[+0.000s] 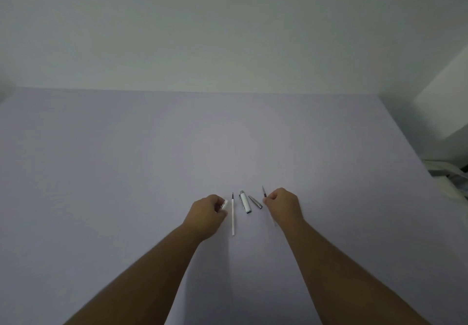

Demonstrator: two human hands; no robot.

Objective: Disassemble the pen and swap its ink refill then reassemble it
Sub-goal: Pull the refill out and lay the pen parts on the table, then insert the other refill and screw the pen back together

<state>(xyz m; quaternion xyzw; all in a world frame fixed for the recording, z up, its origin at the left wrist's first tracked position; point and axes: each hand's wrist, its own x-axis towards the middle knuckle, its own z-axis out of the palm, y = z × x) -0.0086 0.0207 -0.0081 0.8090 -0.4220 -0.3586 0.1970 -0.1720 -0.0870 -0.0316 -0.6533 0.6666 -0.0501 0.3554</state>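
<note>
Your left hand (pixel 206 214) grips the barrel (pixel 224 204); your right hand (pixel 283 207) pinches one refill (pixel 264 192), tip up, lower centre. Between them lie the other refill (pixel 233 217), cap (pixel 245 201) and tip cone (pixel 255 201), parted for reassembly.

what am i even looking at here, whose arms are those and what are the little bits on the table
This is one picture from a wide-angle camera worn on a person's head, looking forward and down, so the two bare arms are the wearer's own. There is no machine. The person is taking a pen apart to change its ink.

On the pale table between the hands lie three loose parts: a thin white refill with a dark tip, the white pen cap with its clip, and a small grey metal tip cone.

The left hand grips a white barrel piece. The right hand pinches a second refill, its dark tip pointing away from the person.
</note>
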